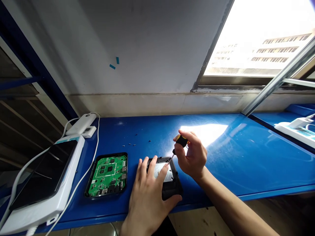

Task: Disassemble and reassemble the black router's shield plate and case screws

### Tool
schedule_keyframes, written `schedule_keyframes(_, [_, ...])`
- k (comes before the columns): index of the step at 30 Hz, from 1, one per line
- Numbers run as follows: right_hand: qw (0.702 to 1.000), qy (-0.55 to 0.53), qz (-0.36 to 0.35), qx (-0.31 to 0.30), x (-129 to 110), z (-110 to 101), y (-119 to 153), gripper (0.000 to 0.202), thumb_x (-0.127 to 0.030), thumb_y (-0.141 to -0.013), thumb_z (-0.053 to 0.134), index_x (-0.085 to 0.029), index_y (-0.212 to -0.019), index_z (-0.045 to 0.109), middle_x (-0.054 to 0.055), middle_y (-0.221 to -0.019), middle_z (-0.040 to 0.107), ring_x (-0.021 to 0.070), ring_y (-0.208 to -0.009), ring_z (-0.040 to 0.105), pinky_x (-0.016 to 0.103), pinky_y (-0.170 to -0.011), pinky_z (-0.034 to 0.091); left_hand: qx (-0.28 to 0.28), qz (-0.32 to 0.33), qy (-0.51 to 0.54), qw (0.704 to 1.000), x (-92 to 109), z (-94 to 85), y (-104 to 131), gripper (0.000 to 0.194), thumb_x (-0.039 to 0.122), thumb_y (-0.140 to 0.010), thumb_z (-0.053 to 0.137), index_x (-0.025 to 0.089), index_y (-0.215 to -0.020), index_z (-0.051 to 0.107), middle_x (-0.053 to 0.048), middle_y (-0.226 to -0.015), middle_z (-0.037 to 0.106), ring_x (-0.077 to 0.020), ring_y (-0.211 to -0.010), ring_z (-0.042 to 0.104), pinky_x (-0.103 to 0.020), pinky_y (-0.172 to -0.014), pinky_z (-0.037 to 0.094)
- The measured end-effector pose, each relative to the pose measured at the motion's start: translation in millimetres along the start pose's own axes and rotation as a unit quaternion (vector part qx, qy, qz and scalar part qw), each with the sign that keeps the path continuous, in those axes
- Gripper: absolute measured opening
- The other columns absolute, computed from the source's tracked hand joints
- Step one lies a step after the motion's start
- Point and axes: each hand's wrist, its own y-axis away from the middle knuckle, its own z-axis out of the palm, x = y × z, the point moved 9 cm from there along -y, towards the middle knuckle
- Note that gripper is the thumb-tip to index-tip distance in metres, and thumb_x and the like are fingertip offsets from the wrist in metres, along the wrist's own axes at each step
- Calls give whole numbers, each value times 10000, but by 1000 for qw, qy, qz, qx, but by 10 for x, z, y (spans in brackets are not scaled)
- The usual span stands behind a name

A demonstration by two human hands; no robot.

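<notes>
A black plastic cover (pixel 172 189) with a silvery metal plate (pixel 169 176) lies near the table's front edge. My left hand (pixel 149 193) rests spread on the cover, fingers apart, the index fingertip beside the screwdriver tip. My right hand (pixel 193 154) is closed round a black and yellow screwdriver (pixel 181 141). Its shaft slants down to the cover's upper right part; what lies under the tip is too small to tell. Left of my left hand, a black case half holds a green circuit board (pixel 108 173). Several small screws (pixel 130 144) are scattered behind it.
At the left, a phone (pixel 46 173) lies on a white power strip (pixel 73 183), with a white cable (pixel 97 141) running past the circuit board. Another power strip (pixel 297 132) stands at the far right, beyond a metal post (pixel 268 87). The blue table (pixel 246 164) ends at a wall.
</notes>
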Motion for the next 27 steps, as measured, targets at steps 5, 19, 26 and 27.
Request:
schedule_keyframes(5, [995, -32, 49, 77, 175, -140, 32, 491, -114, -899, 681, -315, -1325, 543, 42, -1045, 709, 200, -912, 736, 347, -660, 654, 6, -8, 13, 1000, 6, 3, -12, 753, 547, -750, 796, 363, -1441, 561, -92, -1642, 395, -477, -1525, 249, -732, -1157, 325])
schedule_keyframes(19, [954, -75, 282, -69, 725, 609, 256, 336, -328, -823, 816, -264, -970, 520, 38, -1080, 799, 217, -877, 802, 392, -786, 673, 86, 2, 42, 995, -20, -50, 16, 671, 608, -851, 662, 259, -1422, 605, -102, -1575, 499, -434, -1512, 316, -645, -1181, 379])
schedule_keyframes(26, [951, -90, 285, -83, 736, 650, 276, 281, -326, -855, 781, -261, -972, 534, 52, -1100, 790, 211, -963, 786, 403, -840, 662, 111, 13, 42, 993, -51, -26, 23, 647, 642, -889, 597, 264, -1414, 610, -95, -1543, 540, -419, -1484, 383, -636, -1189, 378])
schedule_keyframes(27, [951, -92, 285, -84, 732, 658, 277, 275, -321, -857, 779, -259, -970, 535, 52, -1099, 789, 207, -964, 784, 395, -836, 663, 113, 14, 40, 993, -54, -31, 22, 645, 641, -892, 595, 265, -1415, 608, -94, -1539, 545, -416, -1482, 387, -637, -1189, 377])
